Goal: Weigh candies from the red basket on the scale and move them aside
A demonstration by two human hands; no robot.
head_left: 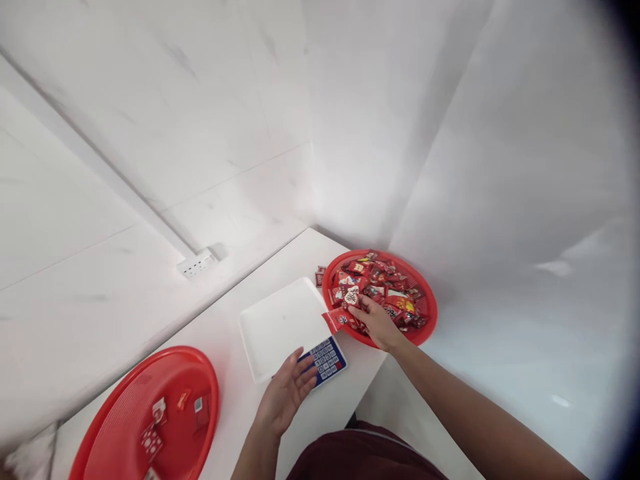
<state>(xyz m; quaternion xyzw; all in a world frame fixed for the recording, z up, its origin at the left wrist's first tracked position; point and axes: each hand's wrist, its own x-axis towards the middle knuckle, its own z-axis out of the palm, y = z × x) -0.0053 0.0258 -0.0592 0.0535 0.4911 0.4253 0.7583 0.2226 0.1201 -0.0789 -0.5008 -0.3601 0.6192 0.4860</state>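
A white scale (283, 327) with a blue keypad (326, 360) sits on the white table between two red baskets. My left hand (286, 392) hovers open at the keypad's near edge, fingers stretched over the keys. My right hand (376, 321) reaches into the right red basket (429, 313), which is full of red candy packets, and pinches one red packet (336, 320) at the basket's left rim. One packet (320, 275) lies on the table beside that basket.
The left red basket (115, 413) holds several packets near its bottom. A white power strip (196, 264) lies by the wall at the table's back. White walls close off the corner behind the right basket.
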